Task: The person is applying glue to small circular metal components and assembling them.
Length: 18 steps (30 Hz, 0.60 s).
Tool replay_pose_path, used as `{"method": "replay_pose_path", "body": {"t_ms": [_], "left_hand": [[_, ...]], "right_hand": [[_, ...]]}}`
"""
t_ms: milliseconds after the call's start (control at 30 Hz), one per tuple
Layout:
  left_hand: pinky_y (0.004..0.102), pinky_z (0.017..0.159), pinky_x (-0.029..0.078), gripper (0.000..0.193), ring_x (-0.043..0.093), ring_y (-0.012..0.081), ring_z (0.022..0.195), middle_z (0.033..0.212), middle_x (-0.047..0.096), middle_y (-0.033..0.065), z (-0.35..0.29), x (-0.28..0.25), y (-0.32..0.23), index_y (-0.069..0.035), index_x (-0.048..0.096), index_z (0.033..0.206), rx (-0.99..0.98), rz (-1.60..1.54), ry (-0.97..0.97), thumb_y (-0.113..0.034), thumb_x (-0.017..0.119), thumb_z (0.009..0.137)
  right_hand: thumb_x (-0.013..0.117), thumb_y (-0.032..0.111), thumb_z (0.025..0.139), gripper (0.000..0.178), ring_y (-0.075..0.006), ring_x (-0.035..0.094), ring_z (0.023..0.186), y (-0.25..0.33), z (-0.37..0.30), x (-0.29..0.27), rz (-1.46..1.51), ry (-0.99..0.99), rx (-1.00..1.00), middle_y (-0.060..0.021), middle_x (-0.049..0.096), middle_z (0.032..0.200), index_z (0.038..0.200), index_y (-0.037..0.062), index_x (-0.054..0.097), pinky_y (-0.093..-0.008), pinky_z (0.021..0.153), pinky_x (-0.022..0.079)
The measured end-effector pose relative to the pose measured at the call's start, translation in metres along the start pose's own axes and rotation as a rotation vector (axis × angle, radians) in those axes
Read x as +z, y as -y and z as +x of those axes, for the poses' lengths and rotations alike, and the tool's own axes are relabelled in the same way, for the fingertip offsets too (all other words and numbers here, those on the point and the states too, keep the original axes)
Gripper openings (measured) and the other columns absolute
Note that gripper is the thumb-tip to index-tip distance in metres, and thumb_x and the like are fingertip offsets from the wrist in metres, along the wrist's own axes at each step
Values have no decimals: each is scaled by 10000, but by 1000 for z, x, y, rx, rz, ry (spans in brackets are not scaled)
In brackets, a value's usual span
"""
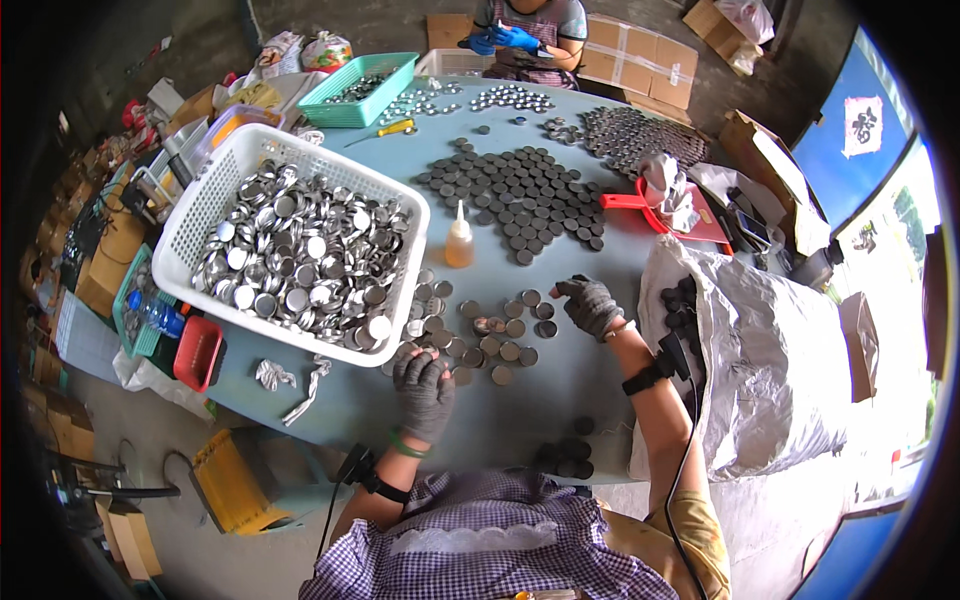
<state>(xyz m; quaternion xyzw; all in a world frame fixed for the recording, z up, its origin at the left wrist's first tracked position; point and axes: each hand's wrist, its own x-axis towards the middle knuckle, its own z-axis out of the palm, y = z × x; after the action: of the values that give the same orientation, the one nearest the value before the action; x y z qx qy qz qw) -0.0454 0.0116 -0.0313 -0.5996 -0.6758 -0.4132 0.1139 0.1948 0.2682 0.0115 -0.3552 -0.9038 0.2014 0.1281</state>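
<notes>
beside the gloved left hand lie shiny, round metal discs.

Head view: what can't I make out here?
Head view:
Bottom of the white basket: hidden under metal discs.
Deep inside the white sack: hidden by its side.
Whether the left hand grips a disc: hidden by the hand.
Most of the co-worker's head: cut off by the top edge.
What the blue gloves hold: too small.

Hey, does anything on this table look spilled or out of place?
Some black pieces lie loose near the table edge, apart from similar ones in the open white sack, perhaps spilled. Crumpled white rags lie near the red tray.
</notes>
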Motion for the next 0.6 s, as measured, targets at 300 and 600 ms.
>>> {"method": "replay_pose_path", "body": {"t_ms": [300,600], "left_hand": [[433,955,428,139,526,289,1113,1044,644,75,10,3,-6,-68,673,894,50,-82,80,-106,677,760],[473,961,414,140,532,326,1087,1029,630,103,14,0,-7,-53,641,856,35,-167,111,-90,663,723]], "right_hand": [[660,338,789,409,-381,629,935,19,2,38,-117,-44,440,-173,659,1002,1092,66,623,-455,819,499],[701,291,761,309,-368,613,889,25,-25,53,-133,-22,447,-157,641,962,952,65,610,-464,776,498]]}}
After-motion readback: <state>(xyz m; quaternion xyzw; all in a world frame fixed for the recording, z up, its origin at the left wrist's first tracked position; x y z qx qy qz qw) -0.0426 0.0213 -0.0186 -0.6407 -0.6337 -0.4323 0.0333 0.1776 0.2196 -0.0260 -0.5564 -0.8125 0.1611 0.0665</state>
